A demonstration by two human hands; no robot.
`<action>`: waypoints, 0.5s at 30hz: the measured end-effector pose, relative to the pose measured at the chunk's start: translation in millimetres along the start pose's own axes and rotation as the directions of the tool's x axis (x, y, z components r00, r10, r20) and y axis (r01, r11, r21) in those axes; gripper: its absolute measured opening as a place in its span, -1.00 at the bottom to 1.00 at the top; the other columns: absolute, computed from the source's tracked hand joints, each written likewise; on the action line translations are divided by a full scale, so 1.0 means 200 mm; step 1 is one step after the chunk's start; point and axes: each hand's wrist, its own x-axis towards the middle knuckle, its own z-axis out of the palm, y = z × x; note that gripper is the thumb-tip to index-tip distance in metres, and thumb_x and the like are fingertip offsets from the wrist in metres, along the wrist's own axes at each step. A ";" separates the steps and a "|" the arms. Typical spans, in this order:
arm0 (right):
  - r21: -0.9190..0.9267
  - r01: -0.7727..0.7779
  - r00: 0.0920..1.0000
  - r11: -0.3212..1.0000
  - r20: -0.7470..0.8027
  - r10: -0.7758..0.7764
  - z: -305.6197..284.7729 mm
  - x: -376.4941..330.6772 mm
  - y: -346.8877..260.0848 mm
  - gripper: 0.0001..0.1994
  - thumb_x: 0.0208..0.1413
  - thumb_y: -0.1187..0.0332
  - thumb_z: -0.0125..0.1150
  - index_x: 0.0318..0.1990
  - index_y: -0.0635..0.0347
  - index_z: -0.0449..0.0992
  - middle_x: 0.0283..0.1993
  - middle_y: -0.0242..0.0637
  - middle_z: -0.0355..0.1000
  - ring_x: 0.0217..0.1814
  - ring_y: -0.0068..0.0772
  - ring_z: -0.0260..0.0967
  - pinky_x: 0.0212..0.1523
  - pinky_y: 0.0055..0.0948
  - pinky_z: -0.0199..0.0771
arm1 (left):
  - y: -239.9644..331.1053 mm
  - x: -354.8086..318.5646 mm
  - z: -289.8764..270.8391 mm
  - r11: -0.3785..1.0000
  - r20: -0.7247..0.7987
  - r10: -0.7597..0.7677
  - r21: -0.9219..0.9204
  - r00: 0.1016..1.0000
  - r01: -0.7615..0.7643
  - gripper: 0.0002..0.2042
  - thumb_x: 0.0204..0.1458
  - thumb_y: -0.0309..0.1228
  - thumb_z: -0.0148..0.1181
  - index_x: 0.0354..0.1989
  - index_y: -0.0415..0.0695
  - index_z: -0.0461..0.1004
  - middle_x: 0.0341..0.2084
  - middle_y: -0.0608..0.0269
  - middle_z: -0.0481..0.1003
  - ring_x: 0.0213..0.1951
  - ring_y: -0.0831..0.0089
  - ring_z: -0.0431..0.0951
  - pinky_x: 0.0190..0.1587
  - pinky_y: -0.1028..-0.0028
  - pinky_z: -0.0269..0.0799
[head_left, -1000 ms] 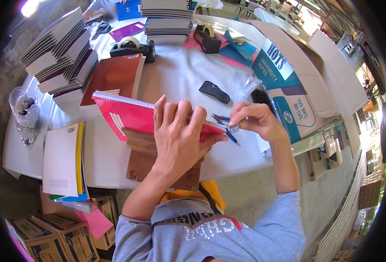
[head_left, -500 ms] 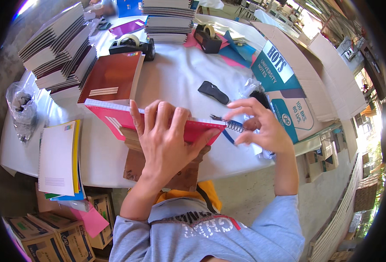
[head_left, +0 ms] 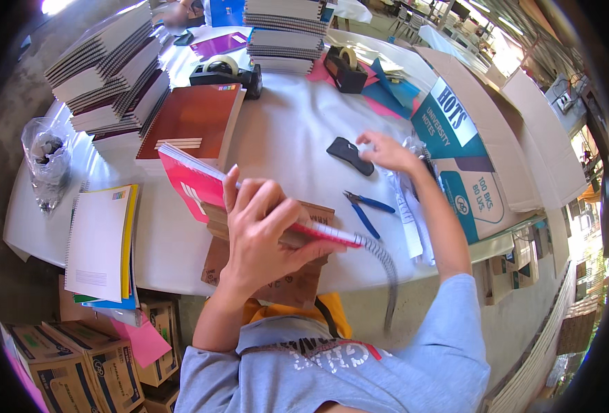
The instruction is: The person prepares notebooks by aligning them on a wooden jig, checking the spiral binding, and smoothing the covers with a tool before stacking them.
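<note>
My left hand [head_left: 259,234] grips a red-covered notebook [head_left: 187,180], fingers over the page edge and thumb against the near side. The notebook leans tilted above a brown block [head_left: 294,289] at the table's front edge. From its right end a dark wire spiral coil [head_left: 387,265] hangs loose, curving down past the table edge. My right hand [head_left: 389,151] is apart from the notebook, fingers stretched toward a black pouch-like piece [head_left: 350,155]; it appears to hold nothing. Nearer me lie blue-handled pliers [head_left: 368,204] with jaws apart.
A brown-covered notebook stack [head_left: 193,124] and tall spiral notebook stacks [head_left: 108,69] stand left. Two tape dispensers [head_left: 226,77] sit farther back. A large open carton [head_left: 466,158] fills the right side. White notebooks [head_left: 99,241] overhang the left front edge. Boxes [head_left: 77,361] stand below.
My right hand has left the coil and moved up toward the black piece. The coil now dangles from the notebook. The notebook has tilted down at its right end, and the pliers are exposed.
</note>
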 end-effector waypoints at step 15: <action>0.784 0.615 0.680 0.083 -0.474 -0.560 -0.04 -0.46 -0.78 -0.71 0.19 0.17 -0.10 -0.04 0.10 0.36 -0.08 0.31 0.33 0.06 0.23 0.28 0.01 0.19 0.28 | 0.07 -0.03 0.00 0.981 -0.047 -0.076 0.177 0.996 0.083 -0.57 -0.39 0.07 0.32 -0.57 -0.04 0.40 -0.47 0.22 0.27 -0.12 0.25 0.37 0.24 0.04 -0.31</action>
